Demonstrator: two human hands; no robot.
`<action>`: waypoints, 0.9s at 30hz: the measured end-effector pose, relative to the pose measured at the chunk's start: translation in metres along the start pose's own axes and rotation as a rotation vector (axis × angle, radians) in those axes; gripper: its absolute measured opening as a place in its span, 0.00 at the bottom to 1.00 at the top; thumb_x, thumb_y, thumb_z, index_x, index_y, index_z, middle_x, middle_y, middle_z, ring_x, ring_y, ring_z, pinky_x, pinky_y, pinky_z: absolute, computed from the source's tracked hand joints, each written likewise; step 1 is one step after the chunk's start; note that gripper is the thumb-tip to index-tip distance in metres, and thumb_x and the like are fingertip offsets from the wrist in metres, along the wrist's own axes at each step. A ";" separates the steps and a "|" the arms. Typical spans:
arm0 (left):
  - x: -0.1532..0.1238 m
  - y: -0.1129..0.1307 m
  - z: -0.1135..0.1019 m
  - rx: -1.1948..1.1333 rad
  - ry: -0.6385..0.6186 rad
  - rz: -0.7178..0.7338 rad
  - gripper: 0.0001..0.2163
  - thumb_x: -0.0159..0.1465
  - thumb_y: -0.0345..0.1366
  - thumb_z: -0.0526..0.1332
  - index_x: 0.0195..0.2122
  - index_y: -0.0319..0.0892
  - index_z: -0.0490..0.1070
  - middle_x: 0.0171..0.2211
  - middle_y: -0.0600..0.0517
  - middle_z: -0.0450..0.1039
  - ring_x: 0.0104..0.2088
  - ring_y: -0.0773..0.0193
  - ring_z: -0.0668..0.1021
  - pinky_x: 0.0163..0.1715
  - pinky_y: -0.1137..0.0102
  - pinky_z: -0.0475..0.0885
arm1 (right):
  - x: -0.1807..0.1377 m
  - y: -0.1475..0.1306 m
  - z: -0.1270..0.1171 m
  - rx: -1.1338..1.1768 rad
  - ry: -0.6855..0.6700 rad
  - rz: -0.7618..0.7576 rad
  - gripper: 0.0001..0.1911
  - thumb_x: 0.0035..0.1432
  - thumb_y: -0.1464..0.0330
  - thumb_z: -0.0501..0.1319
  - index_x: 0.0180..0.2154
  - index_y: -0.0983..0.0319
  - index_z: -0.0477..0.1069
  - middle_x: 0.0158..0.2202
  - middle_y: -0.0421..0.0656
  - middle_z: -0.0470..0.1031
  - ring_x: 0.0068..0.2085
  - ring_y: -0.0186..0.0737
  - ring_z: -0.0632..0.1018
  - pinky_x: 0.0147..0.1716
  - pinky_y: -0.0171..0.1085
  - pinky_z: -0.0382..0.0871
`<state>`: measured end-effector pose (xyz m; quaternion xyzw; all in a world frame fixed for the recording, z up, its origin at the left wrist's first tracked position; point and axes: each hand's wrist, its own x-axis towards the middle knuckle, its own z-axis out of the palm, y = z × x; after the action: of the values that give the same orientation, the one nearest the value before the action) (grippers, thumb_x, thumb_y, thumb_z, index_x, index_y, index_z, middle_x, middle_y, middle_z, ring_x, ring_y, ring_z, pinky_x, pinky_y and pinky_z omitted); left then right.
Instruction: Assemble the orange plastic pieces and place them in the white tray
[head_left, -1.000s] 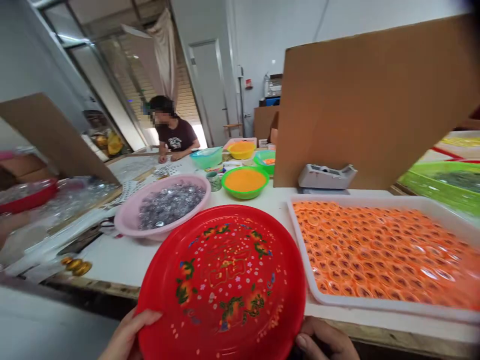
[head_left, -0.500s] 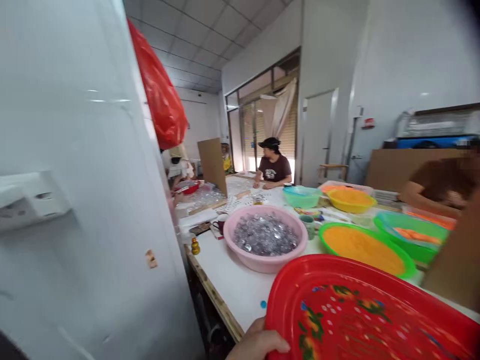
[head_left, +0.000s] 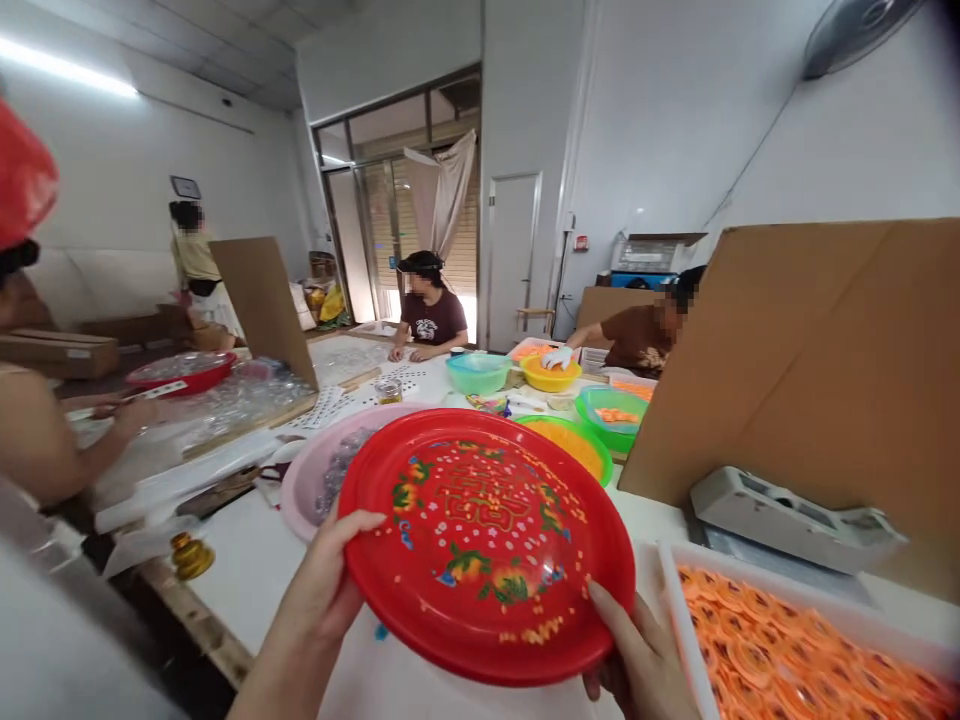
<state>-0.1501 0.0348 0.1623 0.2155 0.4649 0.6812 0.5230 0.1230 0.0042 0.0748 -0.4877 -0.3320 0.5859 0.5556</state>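
A round red tray with a printed flower pattern and a gold design in its middle is held up in front of me, tilted toward my face. Small pale yellow bits lie on its near and right parts. My left hand grips the left rim, thumb on top. My right hand is closed on the lower right rim, thumb over the edge. Behind the tray, partly covered by it, stands a pink basin of small clear, shiny pieces. A green basin of orange-yellow material shows past the far rim.
A white crate of orange pieces sits at right, near a grey device and an upright cardboard sheet. A gold bottle stands by the left table edge. Several people work around the table; one gloved hand reaches into a yellow basin.
My view has swung right, away from the near wall. The red tray now sits centrally, whole in view, and my right hand shows on its rim.
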 end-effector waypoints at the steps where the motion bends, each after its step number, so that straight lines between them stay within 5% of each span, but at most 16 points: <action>1: 0.007 0.005 0.001 0.009 0.011 0.009 0.10 0.47 0.21 0.63 0.30 0.37 0.73 0.25 0.49 0.80 0.22 0.58 0.80 0.23 0.67 0.79 | 0.008 -0.005 0.008 0.007 -0.004 0.015 0.26 0.50 0.50 0.68 0.40 0.64 0.67 0.19 0.36 0.69 0.17 0.31 0.67 0.15 0.30 0.60; 7: 0.034 0.031 0.011 0.103 0.070 0.009 0.13 0.47 0.20 0.62 0.34 0.37 0.74 0.24 0.49 0.79 0.22 0.55 0.81 0.22 0.64 0.80 | 0.052 -0.016 0.027 -0.005 -0.085 0.060 0.26 0.56 0.50 0.62 0.44 0.65 0.65 0.19 0.39 0.71 0.18 0.31 0.68 0.16 0.27 0.59; 15: 0.066 0.059 0.032 0.202 -0.026 0.088 0.13 0.47 0.18 0.63 0.34 0.37 0.75 0.26 0.48 0.80 0.25 0.54 0.82 0.26 0.66 0.81 | 0.093 -0.003 0.042 0.009 -0.102 0.088 0.28 0.50 0.48 0.65 0.39 0.64 0.66 0.19 0.39 0.71 0.19 0.33 0.70 0.14 0.28 0.60; 27: 0.094 0.084 0.110 0.295 -0.145 0.151 0.16 0.46 0.17 0.61 0.35 0.36 0.75 0.24 0.52 0.77 0.19 0.65 0.76 0.20 0.74 0.75 | 0.127 -0.004 0.054 0.238 -0.098 0.161 0.19 0.48 0.55 0.66 0.28 0.63 0.63 0.16 0.36 0.68 0.15 0.28 0.66 0.13 0.27 0.53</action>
<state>-0.1415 0.1637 0.2685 0.3727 0.5035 0.6256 0.4650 0.0855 0.1366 0.0691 -0.4141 -0.2469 0.6869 0.5438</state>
